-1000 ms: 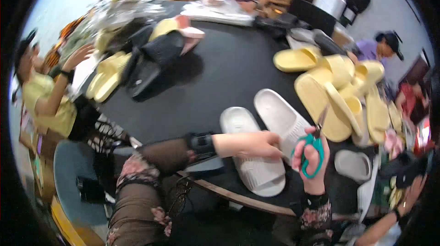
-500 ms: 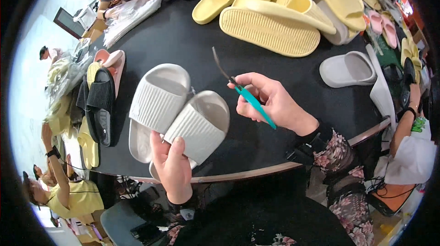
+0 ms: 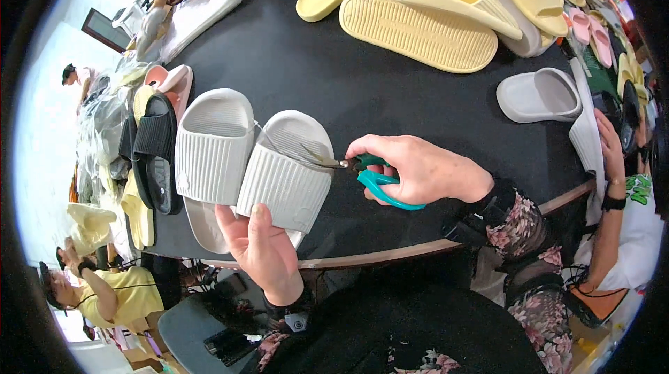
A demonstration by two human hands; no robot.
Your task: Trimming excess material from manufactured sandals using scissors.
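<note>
My left hand (image 3: pixel 263 252) grips a pair of light grey slide slippers (image 3: pixel 214 161) from the near side, thumb on top of the right one. Both have ribbed straps and lie side by side, tilted toward me. A thin strand (image 3: pixel 259 125) shows between their upper ends. In my right hand (image 3: pixel 439 168) is a pair of scissors (image 3: pixel 382 189) with teal handles. Their thin blades are spread and reach over the strap and opening of the right slipper. Whether they touch the strand, I cannot tell.
A heap of pale yellow slides (image 3: pixel 418 33) covers the far side of the black table (image 3: pixel 390 102). One grey clog (image 3: pixel 536 95) lies at the right. Black slides (image 3: pixel 155 147) and others line the left edge. Co-workers stand around, one person's hand (image 3: pixel 610 141) at the right edge.
The scissors, upright and closed before, have swung down to the left and spread over the right slipper. The slippers have shifted left and turned more upright.
</note>
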